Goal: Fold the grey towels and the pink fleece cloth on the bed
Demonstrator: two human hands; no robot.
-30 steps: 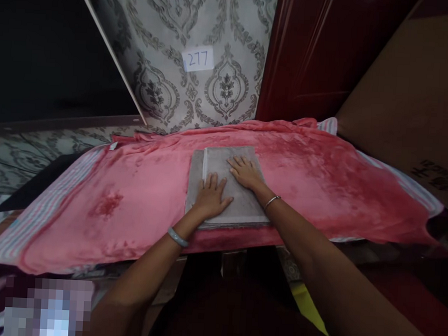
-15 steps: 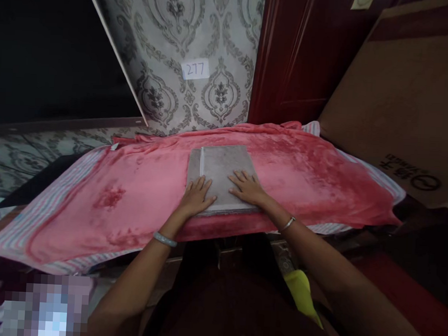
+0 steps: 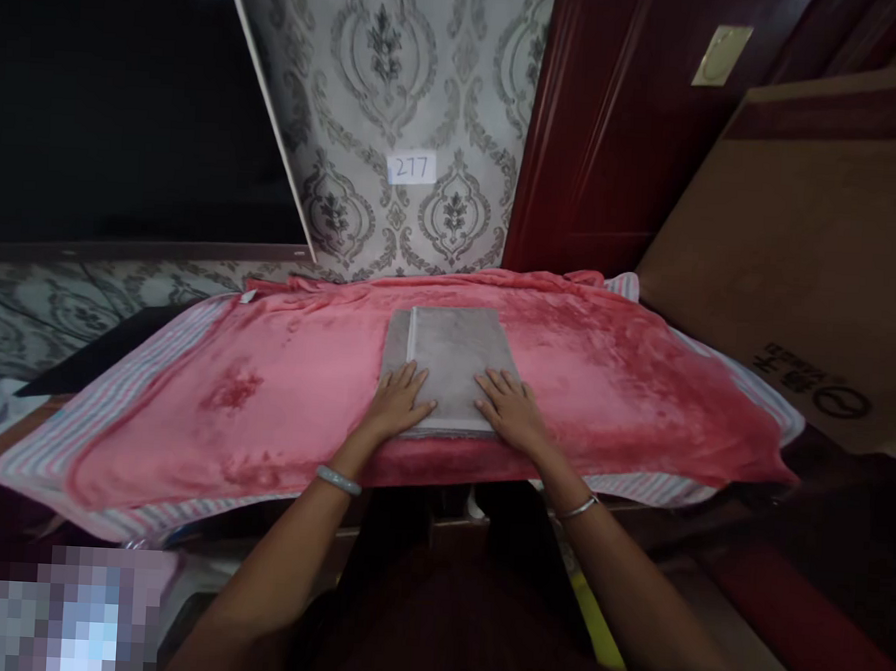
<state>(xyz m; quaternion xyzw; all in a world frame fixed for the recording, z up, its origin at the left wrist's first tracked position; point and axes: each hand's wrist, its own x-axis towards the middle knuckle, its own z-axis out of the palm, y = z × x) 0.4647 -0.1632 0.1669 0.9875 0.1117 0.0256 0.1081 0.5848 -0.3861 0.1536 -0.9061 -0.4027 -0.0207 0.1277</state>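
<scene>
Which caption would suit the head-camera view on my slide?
Left hand and right hand rest on a folded grey cloth atop a pink plush blanket.

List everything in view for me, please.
Cloth: seemingly one, grey, folded, on the blanket
Blanket: one, pink, spread under the cloth
Striped fabric: count unclear, pink, white and blue-grey, at blanket's edges
Screen: one, black, upper left
Wall: one, grey patterned, behind
Paper: one, white, marked 277, on the wall
Panel: one, dark red, upper right
Plate: one, yellowish, on the panel
Box: one, brown, right
Item: one, yellow, near bottom
Lower left: pixelated, cannot tell
Bracelets: two, blue-grey left, silvery right
Left hand: one, bare, on cloth's left
Right hand: one, bare, on cloth's right
</scene>
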